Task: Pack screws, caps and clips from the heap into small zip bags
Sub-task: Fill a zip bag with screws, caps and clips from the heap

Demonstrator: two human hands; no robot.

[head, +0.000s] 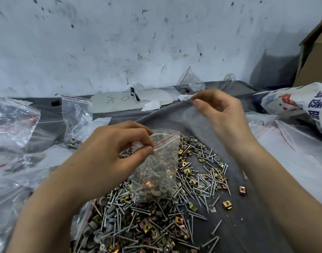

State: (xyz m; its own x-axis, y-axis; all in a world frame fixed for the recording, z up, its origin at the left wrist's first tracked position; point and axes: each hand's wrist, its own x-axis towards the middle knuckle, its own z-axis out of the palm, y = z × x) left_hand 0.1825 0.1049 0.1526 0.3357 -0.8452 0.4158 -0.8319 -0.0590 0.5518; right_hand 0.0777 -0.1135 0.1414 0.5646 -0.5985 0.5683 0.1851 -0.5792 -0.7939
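Observation:
A small clear zip bag [156, 172] with a red line at its mouth hangs over the heap, partly filled with screws, grey caps and brass clips. My left hand [109, 154] pinches its top left corner between thumb and fingers. The heap of screws, caps and clips [138, 225] is spread on a grey cloth [247, 207] below and to the right of the bag. My right hand [222, 114] is raised above and to the right of the bag, apart from it. Its fingers are curled, thumb against forefinger, and I see nothing between the tips.
Empty zip bags [14, 121] lie at the left, and one [76, 117] stands with a few parts inside. A printed sack [298, 101] and a cardboard box [315, 57] are at the right. A white pad [120, 103] lies by the wall. Plastic sheets [284, 143] cover the right side.

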